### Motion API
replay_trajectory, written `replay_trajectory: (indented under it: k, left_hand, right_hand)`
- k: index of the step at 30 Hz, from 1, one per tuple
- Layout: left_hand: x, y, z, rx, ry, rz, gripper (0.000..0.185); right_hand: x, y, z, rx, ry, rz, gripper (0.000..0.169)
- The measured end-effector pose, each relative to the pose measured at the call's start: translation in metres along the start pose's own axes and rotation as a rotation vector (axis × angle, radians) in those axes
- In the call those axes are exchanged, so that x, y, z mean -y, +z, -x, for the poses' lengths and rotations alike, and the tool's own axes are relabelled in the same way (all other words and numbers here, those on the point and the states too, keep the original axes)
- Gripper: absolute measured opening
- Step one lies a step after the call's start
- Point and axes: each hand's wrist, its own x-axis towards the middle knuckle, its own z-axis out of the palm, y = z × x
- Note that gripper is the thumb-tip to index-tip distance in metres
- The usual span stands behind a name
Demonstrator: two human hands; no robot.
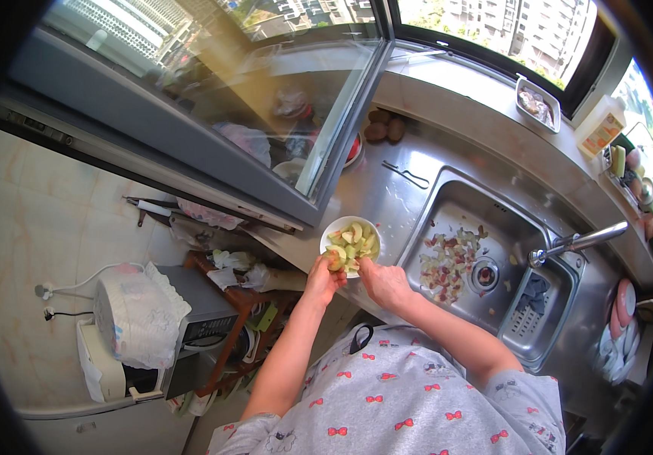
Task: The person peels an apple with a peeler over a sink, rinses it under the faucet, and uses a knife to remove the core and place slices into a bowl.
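Observation:
My left hand [325, 281] grips a partly cut, pale yellow-green fruit [335, 257] with a reddish patch, just over the near left rim of a white bowl [323, 243]. Pale green fruit wedges [355, 239] fill much of the bowl, which sits on the counter left of the sink. At the bowl's near right rim is my right hand [386, 287], its fingers curled; whether they hold a small tool is hidden. In the stainless steel sink [497, 219], fruit peelings and scraps [449, 261] lie spread to the left of the drain [484, 274].
An open window sash [235, 165] reaches over the counter, close beyond the bowl. The faucet [577, 244] extends from the sink's right side, near a drain basket [525, 324] with a cloth. Brown oval produce [383, 128] and a thin metal utensil [406, 174] lie behind.

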Motion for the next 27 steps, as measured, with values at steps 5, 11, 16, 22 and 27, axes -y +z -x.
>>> replay_trajectory:
  k: [5,11,16,22,27]
  left_hand:
    - [0.006,-0.001,-0.008,0.075,-0.006,-0.095,0.014]
    - [0.008,0.012,0.001,0.071,-0.073,-0.028,0.013]
    - [0.0,0.0,0.004,0.104,-0.121,0.019,0.012]
    - [-0.007,0.006,0.008,0.248,-0.23,0.039,0.017]
    - [0.0,-0.004,-0.006,0.11,-0.028,-0.003,0.019]
  right_hand:
    - [-0.003,0.005,0.005,0.003,-0.023,0.095,0.013]
    - [-0.01,0.022,-0.012,0.073,0.04,0.118,0.014]
    - [-0.002,0.036,-0.027,0.095,0.043,0.129,0.014]
    - [-0.022,0.037,-0.033,0.067,0.101,0.124,0.013]
    - [-0.002,-0.004,-0.011,0.016,0.118,-0.013,0.016]
